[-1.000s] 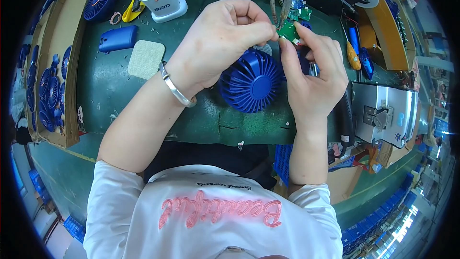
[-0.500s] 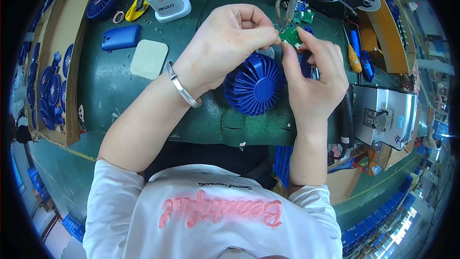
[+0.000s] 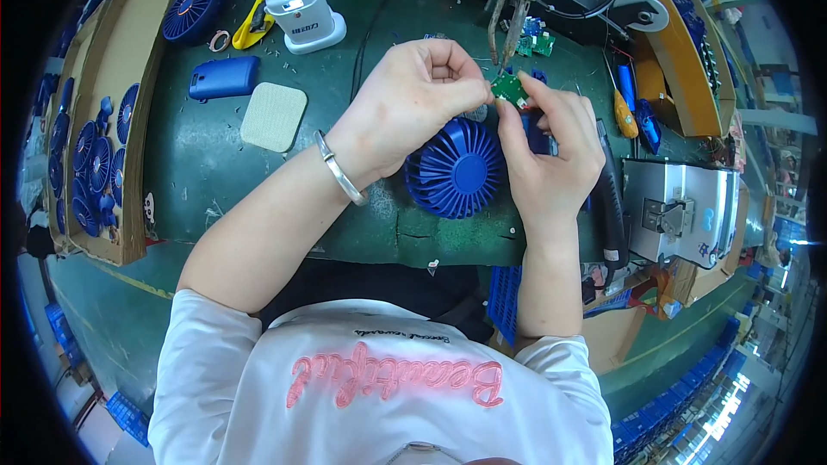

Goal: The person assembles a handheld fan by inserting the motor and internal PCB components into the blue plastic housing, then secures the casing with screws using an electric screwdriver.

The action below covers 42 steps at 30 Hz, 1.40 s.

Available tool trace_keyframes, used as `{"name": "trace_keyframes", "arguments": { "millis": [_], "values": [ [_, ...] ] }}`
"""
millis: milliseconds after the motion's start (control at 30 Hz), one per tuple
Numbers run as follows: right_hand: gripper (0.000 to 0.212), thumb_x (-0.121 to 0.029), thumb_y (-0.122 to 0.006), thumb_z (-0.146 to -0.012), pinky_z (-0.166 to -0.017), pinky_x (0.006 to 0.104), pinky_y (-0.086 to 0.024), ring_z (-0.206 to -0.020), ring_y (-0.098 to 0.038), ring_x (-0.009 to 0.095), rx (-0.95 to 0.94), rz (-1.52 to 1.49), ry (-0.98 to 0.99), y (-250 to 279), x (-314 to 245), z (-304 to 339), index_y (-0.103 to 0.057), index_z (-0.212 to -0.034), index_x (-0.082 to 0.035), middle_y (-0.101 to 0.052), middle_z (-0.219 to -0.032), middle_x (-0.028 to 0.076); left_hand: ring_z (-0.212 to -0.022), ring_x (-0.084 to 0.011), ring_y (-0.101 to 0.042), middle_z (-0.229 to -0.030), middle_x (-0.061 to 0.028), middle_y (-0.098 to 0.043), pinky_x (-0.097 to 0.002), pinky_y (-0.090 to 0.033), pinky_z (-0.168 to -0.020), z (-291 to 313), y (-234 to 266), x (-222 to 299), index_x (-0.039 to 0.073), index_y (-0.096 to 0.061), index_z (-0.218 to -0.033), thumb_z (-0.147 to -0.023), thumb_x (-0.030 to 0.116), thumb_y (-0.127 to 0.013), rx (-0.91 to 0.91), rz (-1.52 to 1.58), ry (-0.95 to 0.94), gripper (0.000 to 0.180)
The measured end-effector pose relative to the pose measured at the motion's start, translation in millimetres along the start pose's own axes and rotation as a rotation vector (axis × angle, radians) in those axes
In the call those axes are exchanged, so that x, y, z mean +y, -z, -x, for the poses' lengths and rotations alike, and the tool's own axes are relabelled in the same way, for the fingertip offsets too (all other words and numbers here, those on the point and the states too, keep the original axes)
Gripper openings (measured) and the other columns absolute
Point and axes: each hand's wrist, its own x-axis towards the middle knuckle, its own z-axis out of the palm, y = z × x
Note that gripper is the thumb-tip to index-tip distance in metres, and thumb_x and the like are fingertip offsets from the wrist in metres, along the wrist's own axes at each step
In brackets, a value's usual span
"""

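My right hand (image 3: 556, 155) pinches a small green circuit board (image 3: 510, 91) between thumb and forefinger. My left hand (image 3: 422, 108) meets the board's left edge with thumb and forefinger pressed together; whatever lies between these fingertips is too small to make out. Right above the board sits the tip of a soldering machine (image 3: 508, 21); I cannot tell whether they touch. A round blue fan (image 3: 461, 170) with a slatted cage lies on the green bench below my hands. Behind my right fingers a dark blue part is mostly hidden.
Left are a square pale pad (image 3: 274, 117), a blue casing (image 3: 223, 77), a yellow cutter (image 3: 252, 24), a white-and-purple fan (image 3: 306, 17) and a cardboard tray (image 3: 129, 198) of blue fan parts. Right are a solder spool (image 3: 639, 2), an orange-handled screwdriver (image 3: 625, 114) and a metal box (image 3: 680, 207).
The view has shifted slightly. Both hands and the circuit board have come a little toward me and to the left, with the same grips.
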Motion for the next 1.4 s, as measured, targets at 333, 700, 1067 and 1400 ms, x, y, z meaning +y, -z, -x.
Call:
{"name": "trace_keyframes", "arguments": {
  "millis": [333,700,1067,1400],
  "values": [
    [0.032,0.003,-0.075,-0.067,-0.061,0.0287,-0.047,-0.07,-0.057,0.019,-0.014,0.007,0.019,0,0,2,-0.069,-0.098,-0.002,-0.063,-0.078,0.008,-0.08,-0.0083,-0.06,-0.085,-0.0046,-0.064,-0.0211,-0.048,-0.077,6,-2,1,-0.001,-0.06,-0.089,-0.081,0.006,-0.063,0.013,-0.004,0.016,0.01],
    [0.031,0.003,-0.075,-0.068,-0.059,0.0284,-0.045,-0.07,-0.057,0.019,-0.036,-0.009,-0.021,1,-2,1,-0.069,-0.098,-0.001,-0.063,-0.078,0.008,-0.08,-0.008,-0.06,-0.086,-0.0045,-0.065,-0.0204,-0.048,-0.076,8,-2,-2,0.0,-0.06,-0.089,-0.083,0.007,-0.064,0.019,0.014,0.021,0.01],
    [0.027,-0.001,-0.074,-0.071,-0.058,0.0294,-0.044,-0.068,-0.054,0.02,-0.237,-0.069,-0.103,10,6,1,-0.068,-0.097,0.0,-0.062,-0.075,0.009,-0.074,-0.0072,-0.054,-0.083,-0.0038,-0.063,-0.0204,-0.045,-0.072,13,1,-5,0.002,-0.059,-0.093,-0.086,0.013,-0.066,0.104,0.064,0.051,0.015],
    [0.025,-0.003,-0.073,-0.073,-0.061,0.0298,-0.043,-0.068,-0.052,0.02,-0.32,-0.112,-0.163,13,7,0,-0.067,-0.096,0.002,-0.06,-0.075,0.009,-0.072,-0.0097,-0.053,-0.082,-0.0051,-0.061,-0.0224,-0.045,-0.071,13,2,-8,0.001,-0.057,-0.096,-0.087,0.012,-0.059,0.147,0.067,0.055,0.015]
  ]
}}
